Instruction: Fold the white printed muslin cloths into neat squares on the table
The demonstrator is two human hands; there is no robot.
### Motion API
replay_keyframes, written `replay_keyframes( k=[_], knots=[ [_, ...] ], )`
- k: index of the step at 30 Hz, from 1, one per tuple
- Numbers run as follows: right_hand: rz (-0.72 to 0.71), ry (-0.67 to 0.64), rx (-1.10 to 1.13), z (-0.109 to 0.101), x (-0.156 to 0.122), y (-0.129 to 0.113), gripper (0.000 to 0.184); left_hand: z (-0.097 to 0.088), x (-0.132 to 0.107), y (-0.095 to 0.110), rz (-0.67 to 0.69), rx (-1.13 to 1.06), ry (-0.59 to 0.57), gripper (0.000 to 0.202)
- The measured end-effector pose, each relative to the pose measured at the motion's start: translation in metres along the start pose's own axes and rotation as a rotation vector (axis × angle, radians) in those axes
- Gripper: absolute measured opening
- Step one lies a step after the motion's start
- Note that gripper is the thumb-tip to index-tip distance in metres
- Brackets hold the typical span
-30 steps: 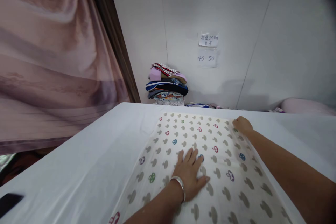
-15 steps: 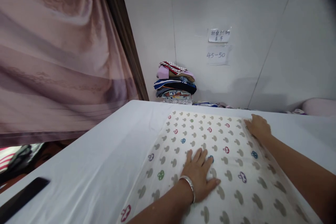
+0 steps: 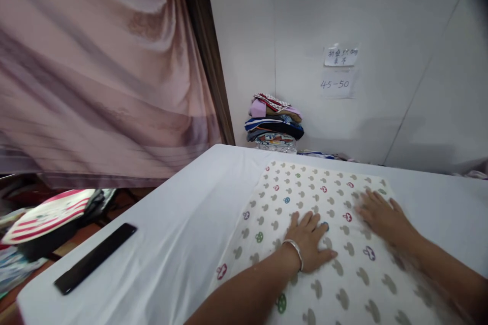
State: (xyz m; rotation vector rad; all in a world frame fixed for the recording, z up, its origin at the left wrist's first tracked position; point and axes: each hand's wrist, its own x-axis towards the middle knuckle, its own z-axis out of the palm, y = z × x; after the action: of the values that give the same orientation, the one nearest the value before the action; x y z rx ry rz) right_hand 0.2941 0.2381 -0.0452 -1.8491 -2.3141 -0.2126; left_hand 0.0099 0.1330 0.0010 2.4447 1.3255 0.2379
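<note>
Across the white table [image 3: 179, 223] lies the cloth [image 3: 312, 183], its near end out of my sight. The far right corner has just been left alone: the right hand [image 3: 385, 216], out there a moment ago, has come in over the printed face, fingers spread, too blurred for me to tell how firmly it presses. To me that suggests the edge is settled and the flat of it is being smoothed. The left hand [image 3: 309, 246] hasn't left the middle, palm down, fingers spread. The cloth is cream and thin-looking, lying nearly flat, its far edge fairly straight. Rows of grey-brown mushrooms [image 3: 342, 298] cover it, with the odd purple mushroom [image 3: 369, 253] or green mushroom [image 3: 259, 237] among them.
</note>
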Motion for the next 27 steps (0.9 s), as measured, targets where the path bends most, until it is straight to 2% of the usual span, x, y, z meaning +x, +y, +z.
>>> replay_keyframes(
  k=[4, 8, 10, 13, 16, 18, 23, 27],
  knots=[
    [-0.191, -0.059, 0.120, 0.004, -0.066, -0.021, 0.060, 0.000, 0.006, 0.001, 0.011, -0.003, -0.014, 0.074],
    [-0.152, 0.010, 0.116, -0.011, -0.100, -0.033, 0.060, -0.014, 0.003, 0.000, -0.024, -0.039, -0.141, 0.076],
    [-0.173, 0.048, 0.109, -0.018, -0.115, -0.039, 0.062, -0.024, -0.013, -0.006, -0.067, -0.043, -0.148, 0.076],
    [-0.184, -0.014, 0.128, -0.018, -0.141, -0.043, 0.066, -0.033, -0.058, -0.024, -0.152, 0.021, -0.105, 0.075],
    [-0.115, -0.080, 0.131, -0.016, -0.161, -0.046, 0.069, -0.033, -0.106, -0.043, -0.251, 0.105, -0.062, 0.072],
    [-0.108, -0.086, 0.133, -0.019, -0.172, -0.052, 0.067, -0.030, -0.129, -0.053, -0.281, 0.141, -0.034, 0.070],
    [-0.148, -0.135, 0.145, -0.044, -0.204, -0.068, 0.062, -0.025, -0.155, -0.063, -0.289, 0.189, 0.022, 0.066],
    [-0.095, -0.248, 0.169, -0.065, -0.223, -0.070, 0.061, -0.029, -0.161, -0.057, -0.308, 0.175, 0.043, 0.061]
  ],
)
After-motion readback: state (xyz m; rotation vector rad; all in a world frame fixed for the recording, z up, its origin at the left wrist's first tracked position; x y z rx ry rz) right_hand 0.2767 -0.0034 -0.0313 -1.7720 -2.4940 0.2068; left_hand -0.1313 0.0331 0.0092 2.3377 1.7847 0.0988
